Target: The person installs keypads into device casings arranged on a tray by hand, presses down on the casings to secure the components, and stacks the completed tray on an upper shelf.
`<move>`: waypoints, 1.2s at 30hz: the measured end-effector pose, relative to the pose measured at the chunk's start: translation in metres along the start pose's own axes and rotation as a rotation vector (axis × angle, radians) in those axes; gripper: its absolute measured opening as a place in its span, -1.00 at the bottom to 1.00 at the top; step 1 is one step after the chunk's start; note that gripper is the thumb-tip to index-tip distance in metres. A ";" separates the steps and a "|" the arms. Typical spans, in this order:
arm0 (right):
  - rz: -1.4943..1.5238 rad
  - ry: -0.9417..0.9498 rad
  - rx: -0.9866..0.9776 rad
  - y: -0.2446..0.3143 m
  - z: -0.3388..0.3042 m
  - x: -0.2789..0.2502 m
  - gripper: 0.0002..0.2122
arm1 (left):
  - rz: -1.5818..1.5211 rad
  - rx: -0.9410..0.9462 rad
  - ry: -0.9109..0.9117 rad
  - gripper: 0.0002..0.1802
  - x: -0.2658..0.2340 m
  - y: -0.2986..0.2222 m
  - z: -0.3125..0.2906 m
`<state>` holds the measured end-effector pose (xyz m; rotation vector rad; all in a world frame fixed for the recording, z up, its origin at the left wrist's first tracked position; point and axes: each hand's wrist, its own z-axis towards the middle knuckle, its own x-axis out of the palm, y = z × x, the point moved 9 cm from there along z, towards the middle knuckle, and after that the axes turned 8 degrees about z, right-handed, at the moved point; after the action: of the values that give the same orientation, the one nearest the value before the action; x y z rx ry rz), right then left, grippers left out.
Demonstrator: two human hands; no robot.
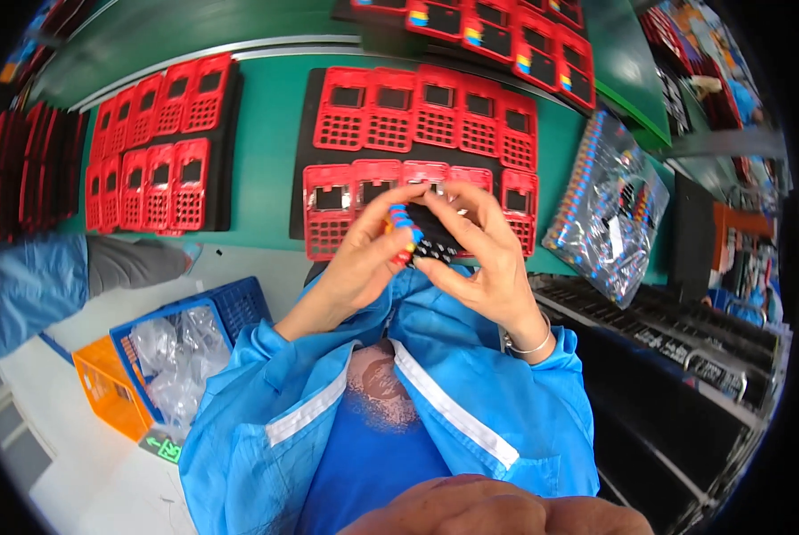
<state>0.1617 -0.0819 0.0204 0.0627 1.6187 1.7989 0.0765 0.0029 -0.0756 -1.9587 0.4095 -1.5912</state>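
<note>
The left hand [360, 260] pinches the blue-yellow-red strip [402, 218]; the right hand [490, 257] clamps the black keypad piece [437, 232], likely light, stiff and smooth, best held by its edges.

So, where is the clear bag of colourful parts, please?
In the head view, the clear bag lies toward the right on the green table, right of the middle red casings.

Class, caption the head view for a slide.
Left hand holding colourful pieces, right hand holding a black part, near dark trays of red frames.
</note>
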 end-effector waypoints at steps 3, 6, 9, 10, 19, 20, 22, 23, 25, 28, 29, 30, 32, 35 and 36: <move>-0.428 -0.018 -0.339 0.031 0.011 0.019 -0.51 | -0.041 0.105 -0.109 -0.45 -0.018 -0.021 -0.012; -0.613 -0.051 -0.572 0.054 0.011 0.046 -0.63 | -0.081 0.101 -0.200 -0.48 -0.032 -0.028 -0.020; -0.440 -0.025 -0.631 0.052 0.013 0.058 -0.70 | -0.104 0.141 -0.185 -0.50 -0.036 -0.039 -0.025; -0.432 -0.014 -0.636 0.057 0.020 0.057 -0.70 | -0.115 0.166 -0.155 -0.49 -0.036 -0.043 -0.026; 0.610 -0.068 0.342 -0.069 0.127 0.046 -0.76 | -0.125 0.139 -0.309 -0.50 -0.079 -0.057 -0.045; 0.502 -0.096 0.258 -0.073 0.135 0.047 -0.77 | -0.128 0.140 -0.309 -0.50 -0.080 -0.056 -0.043; 0.063 -0.084 0.059 -0.059 0.147 0.057 -0.83 | -0.090 0.167 -0.371 -0.51 -0.087 -0.058 -0.044; -0.158 -0.064 -0.198 -0.041 0.149 0.064 -0.85 | -0.093 0.170 -0.377 -0.51 -0.089 -0.059 -0.045; -0.443 0.011 -0.574 -0.028 0.137 0.088 -0.87 | -0.080 0.164 -0.379 -0.51 -0.092 -0.060 -0.048; -0.664 0.092 -0.676 -0.028 0.116 0.104 -0.76 | -0.024 0.121 -0.424 -0.46 -0.095 -0.060 -0.054; -0.662 0.096 -0.675 -0.029 0.115 0.104 -0.76 | -0.044 0.104 -0.427 -0.45 -0.094 -0.060 -0.055; -0.687 0.108 -0.676 -0.030 0.114 0.105 -0.75 | -0.047 0.103 -0.430 -0.45 -0.096 -0.059 -0.056; -0.712 0.121 -0.672 -0.027 0.112 0.107 -0.74 | -0.048 0.105 -0.397 -0.44 -0.094 -0.059 -0.056; -0.810 0.153 -0.730 -0.017 0.108 0.117 -0.73 | -0.056 0.104 -0.403 -0.43 -0.096 -0.058 -0.056; -0.839 0.165 -0.740 -0.017 0.105 0.121 -0.70 | -0.056 0.104 -0.402 -0.43 -0.096 -0.058 -0.055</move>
<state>0.1290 0.0704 -0.0216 -0.9684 0.7667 1.5922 -0.0071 0.0895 -0.1092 -2.1559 0.1076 -1.1812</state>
